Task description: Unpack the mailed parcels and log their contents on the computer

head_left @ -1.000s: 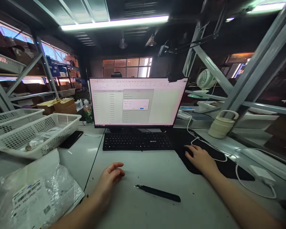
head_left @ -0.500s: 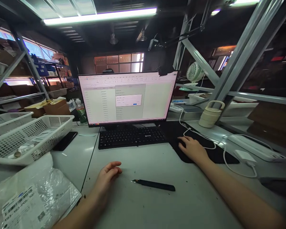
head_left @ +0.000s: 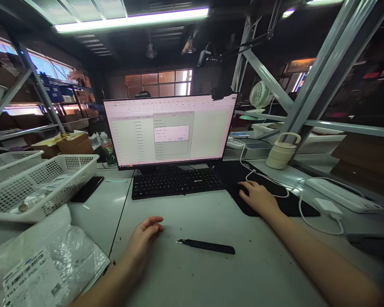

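Observation:
My right hand (head_left: 258, 197) rests over a dark mouse (head_left: 243, 190) on a black mouse pad (head_left: 291, 204), fingers curved around it. My left hand (head_left: 144, 236) lies on its side on the grey desk (head_left: 211, 221), fingers loosely curled and holding nothing. A black utility knife (head_left: 206, 246) lies on the desk just right of the left hand, not touched. In front stand a black keyboard (head_left: 176, 183) and a lit monitor (head_left: 169, 131) showing a spreadsheet with a dialog box.
White mesh baskets (head_left: 35, 187) and a black phone (head_left: 86, 189) sit at left. A clear plastic bag with a barcode label (head_left: 41, 264) lies near the left edge. A white cable (head_left: 307, 217), a charger (head_left: 328, 208), a beige container (head_left: 282, 154) and metal shelf struts (head_left: 323, 72) are at right.
The view has shifted a little to the right and down. Both hands stay where they were, the right on the mouse and the left resting on the desk.

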Demonstrator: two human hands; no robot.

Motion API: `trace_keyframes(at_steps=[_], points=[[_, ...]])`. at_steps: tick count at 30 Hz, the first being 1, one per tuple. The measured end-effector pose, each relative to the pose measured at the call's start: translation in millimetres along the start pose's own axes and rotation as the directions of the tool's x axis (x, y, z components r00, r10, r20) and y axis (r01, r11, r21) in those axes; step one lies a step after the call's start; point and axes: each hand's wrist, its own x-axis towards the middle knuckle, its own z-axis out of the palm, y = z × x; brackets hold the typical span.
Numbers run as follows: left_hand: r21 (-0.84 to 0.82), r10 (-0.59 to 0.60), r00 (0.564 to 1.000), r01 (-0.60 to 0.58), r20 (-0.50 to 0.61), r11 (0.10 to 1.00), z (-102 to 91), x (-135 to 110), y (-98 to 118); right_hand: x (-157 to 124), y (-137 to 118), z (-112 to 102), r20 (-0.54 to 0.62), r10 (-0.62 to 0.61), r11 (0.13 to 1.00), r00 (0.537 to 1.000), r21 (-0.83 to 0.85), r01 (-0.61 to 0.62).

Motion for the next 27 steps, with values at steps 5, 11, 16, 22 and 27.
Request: trace_keyframes(at_steps=[5,11,16,22,27], points=[[-0.014,-0.003,1.0,0.003,0.001,1.0,-0.7,2.0,-1.7,-0.1,0.3,1.1,0.003,0.004,1.0,1.0,0.005,-0.004],[-0.011,0.002,1.0,-0.002,-0.016,1.0,1.6,0.9,-0.4,-2.4,-1.7,-2.1,-0.017,0.002,1.0,1.0,0.007,-0.002],[-0.017,0.001,1.0,-0.001,-0.01,1.0,2.5,-1.0,1.7,-4.3,-5.6,-7.1,0.006,0.019,1.0,1.0,0.003,-0.019],[-0.02,0.021,1.0,-0.021,0.005,1.0,-1.6,1.0,-1.9,-5.8,-6.7,-8.3,-0.067,0.026,1.0,0.997,0.015,-0.025],[-0.021,0.004,1.0,-0.004,0.015,1.0,-1.1,-1.5,0.1,-6.1,-6.9,-8.0,-0.039,0.027,1.0,0.999,0.008,-0.027]])
